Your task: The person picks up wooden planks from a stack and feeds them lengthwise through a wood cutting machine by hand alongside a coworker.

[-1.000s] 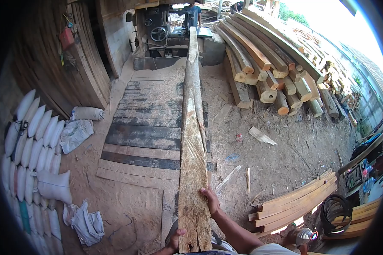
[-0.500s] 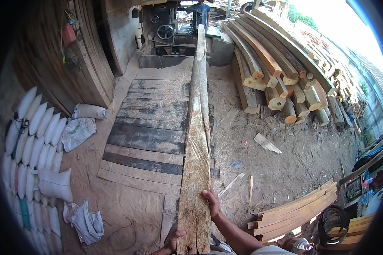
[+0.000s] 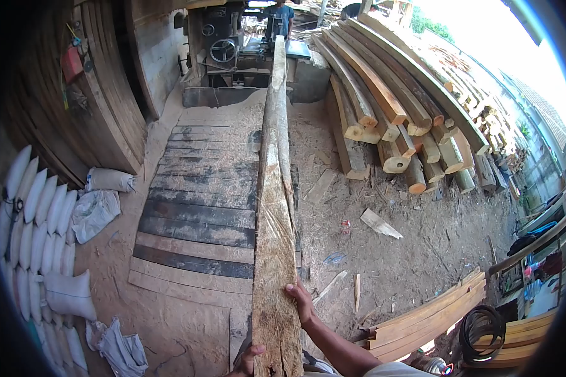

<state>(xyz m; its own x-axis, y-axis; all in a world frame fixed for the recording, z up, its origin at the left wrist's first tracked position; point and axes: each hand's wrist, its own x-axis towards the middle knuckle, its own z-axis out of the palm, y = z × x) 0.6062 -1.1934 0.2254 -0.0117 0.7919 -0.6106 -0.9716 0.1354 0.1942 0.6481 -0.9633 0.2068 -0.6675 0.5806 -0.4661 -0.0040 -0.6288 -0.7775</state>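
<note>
A long, rough wooden beam (image 3: 274, 245) stretches from just below me to the sawing machine (image 3: 233, 47) at the far end, bark-like along part of its length. My right hand (image 3: 303, 303) grips its right edge, thumb on top and fingers curled underneath, mostly hidden. Lower down, my left hand (image 3: 250, 359) holds the left edge close to the beam's cracked near end, its thumb over the edge. The beam's far end meets the machine, near a person in a blue shirt (image 3: 285, 19).
Squared logs (image 3: 396, 125) are stacked at the right. Stacked white sacks (image 3: 38, 213) line the left. Black planks (image 3: 195, 213) dusted with sawdust lie beneath the beam. Cut boards (image 3: 427, 314) and a black coil (image 3: 482, 333) sit at the lower right.
The whole view has shifted, so the surroundings appear farther left and slightly lower on the right. Both hands keep their hold on the beam.
</note>
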